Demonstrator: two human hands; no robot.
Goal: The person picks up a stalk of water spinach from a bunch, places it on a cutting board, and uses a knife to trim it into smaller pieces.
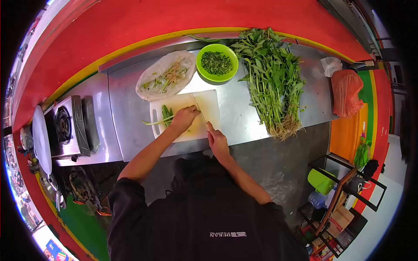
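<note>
My right hand (217, 142) is closed around the handle of a knife (200, 108), whose thin blade points up and left over the white cutting board (212, 102). Close to the blade, my left hand (186, 117) rests on the board with its fingers drawn together; what lies under them is hidden. Cut green stems (167, 115) lie on the board just left of that hand. Beyond the board stand a green bowl (235, 65) of chopped greens (216, 63) and an open plastic bag (148, 82) holding roots and stem scraps.
A large pile of leafy greens with roots (274, 82) lies right of the board on the steel counter (126, 126). A gas stove (72, 126) stands at the far left. At the right end are a red plastic bag (346, 93) and a clear bag (331, 66).
</note>
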